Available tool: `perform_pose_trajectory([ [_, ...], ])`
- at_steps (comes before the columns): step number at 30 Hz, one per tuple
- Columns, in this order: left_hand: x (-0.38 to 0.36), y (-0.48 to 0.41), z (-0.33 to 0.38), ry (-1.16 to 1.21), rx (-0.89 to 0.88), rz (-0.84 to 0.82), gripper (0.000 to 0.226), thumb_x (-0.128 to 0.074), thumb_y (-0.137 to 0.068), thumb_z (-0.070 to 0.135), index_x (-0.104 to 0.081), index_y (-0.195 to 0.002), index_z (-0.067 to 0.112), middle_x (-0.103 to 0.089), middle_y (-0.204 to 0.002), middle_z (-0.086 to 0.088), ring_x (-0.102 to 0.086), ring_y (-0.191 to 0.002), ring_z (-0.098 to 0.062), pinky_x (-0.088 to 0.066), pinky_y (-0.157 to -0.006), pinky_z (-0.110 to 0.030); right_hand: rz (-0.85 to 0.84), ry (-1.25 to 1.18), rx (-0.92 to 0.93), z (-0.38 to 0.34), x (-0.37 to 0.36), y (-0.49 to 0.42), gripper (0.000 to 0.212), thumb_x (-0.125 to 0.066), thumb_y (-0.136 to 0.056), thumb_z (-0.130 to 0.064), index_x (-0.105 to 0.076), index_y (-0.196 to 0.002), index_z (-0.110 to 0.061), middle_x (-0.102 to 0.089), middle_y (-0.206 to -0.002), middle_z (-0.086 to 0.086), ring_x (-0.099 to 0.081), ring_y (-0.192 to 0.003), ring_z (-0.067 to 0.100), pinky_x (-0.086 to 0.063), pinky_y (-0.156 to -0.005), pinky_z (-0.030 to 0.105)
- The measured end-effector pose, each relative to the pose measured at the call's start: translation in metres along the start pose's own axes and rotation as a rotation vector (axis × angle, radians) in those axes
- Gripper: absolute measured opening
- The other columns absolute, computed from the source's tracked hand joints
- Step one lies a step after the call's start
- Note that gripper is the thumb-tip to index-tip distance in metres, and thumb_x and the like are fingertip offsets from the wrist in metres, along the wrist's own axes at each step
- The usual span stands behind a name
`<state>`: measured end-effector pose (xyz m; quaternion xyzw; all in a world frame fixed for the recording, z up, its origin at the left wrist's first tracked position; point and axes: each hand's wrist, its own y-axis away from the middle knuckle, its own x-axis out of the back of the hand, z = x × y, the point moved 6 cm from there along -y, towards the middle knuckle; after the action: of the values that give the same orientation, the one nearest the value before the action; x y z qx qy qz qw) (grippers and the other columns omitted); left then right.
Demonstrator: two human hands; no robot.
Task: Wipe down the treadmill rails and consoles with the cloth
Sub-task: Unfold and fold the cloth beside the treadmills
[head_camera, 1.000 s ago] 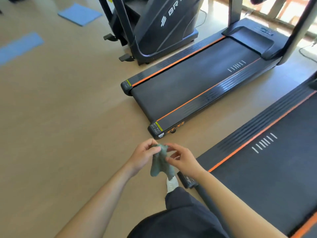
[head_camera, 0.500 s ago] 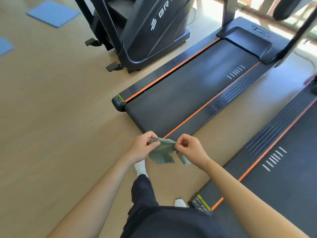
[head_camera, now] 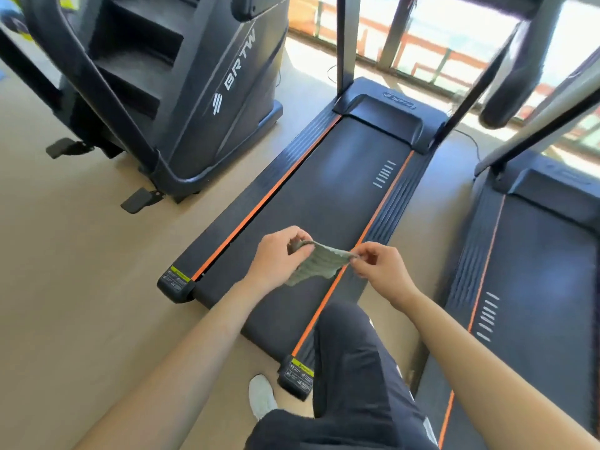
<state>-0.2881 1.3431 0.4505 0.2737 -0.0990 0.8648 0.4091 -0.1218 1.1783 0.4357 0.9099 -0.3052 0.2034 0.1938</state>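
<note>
A small grey-green ribbed cloth (head_camera: pixel 319 264) is stretched in the air between both hands, above the rear half of the dark treadmill belt (head_camera: pixel 328 196) of the middle machine. The left hand (head_camera: pixel 281 257) pinches the cloth's left end with curled fingers, and the right hand (head_camera: pixel 383 271) pinches its right corner between thumb and forefinger, so both hands are closed on the fabric, which sags below them in a loose fold. The hands hover above the deck, not touching it. The belt is flanked by two black side rails with orange stripes, the left rail (head_camera: pixel 246 216) running to a rear end cap with a yellow-green label (head_camera: pixel 177 282), and the right rail (head_camera: pixel 386 196) passing under the cloth to a second labelled end cap (head_camera: pixel 297 376). At the front, a black motor cover (head_camera: pixel 383 121) sits between two dark uprights (head_camera: pixel 347 40). A second treadmill with an orange stripe (head_camera: pixel 535 271) lies to the right, separated by a strip of beige floor (head_camera: pixel 65 287). To the left stands a black stair-climbing machine marked BRTW (head_camera: pixel 194 86). The person's leg in dark trousers (head_camera: pixel 350 368) is raised over the right rail, and a white shoe (head_camera: pixel 259 396) rests on the floor behind the deck. Bright windows (head_camera: pixel 438 37) fill the far edge.
</note>
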Motion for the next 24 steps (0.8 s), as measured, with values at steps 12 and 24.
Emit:
perform_pose_trajectory([
  [12, -0.018, -0.297, 0.132, -0.041, -0.323, -0.266, 0.009, -0.076, -0.086, 0.013, -0.077, -0.087, 0.022, -0.075, -0.084, 0.005, -0.068, -0.077, -0.015, -0.056, -0.076, -0.027, 0.647, -0.305, -0.104, -0.028, 0.146, -0.154, 0.023, -0.066, -0.088, -0.001, -0.071, -0.079, -0.022, -0.067, -0.071, 0.001, -0.062, -0.064, 0.016, -0.059, -0.074, 0.055],
  [24, -0.108, -0.455, 0.324, 0.012, -0.334, -0.561, 0.007, -0.075, -0.089, 0.021, -0.077, -0.087, 0.027, -0.074, -0.079, 0.008, -0.065, -0.068, -0.009, -0.055, -0.075, -0.027, 1.089, -0.500, -0.328, -0.068, 0.311, -0.193, 0.010, -0.059, -0.096, -0.005, -0.062, -0.094, -0.014, -0.066, -0.105, 0.016, -0.073, -0.086, 0.026, -0.062, -0.077, 0.037],
])
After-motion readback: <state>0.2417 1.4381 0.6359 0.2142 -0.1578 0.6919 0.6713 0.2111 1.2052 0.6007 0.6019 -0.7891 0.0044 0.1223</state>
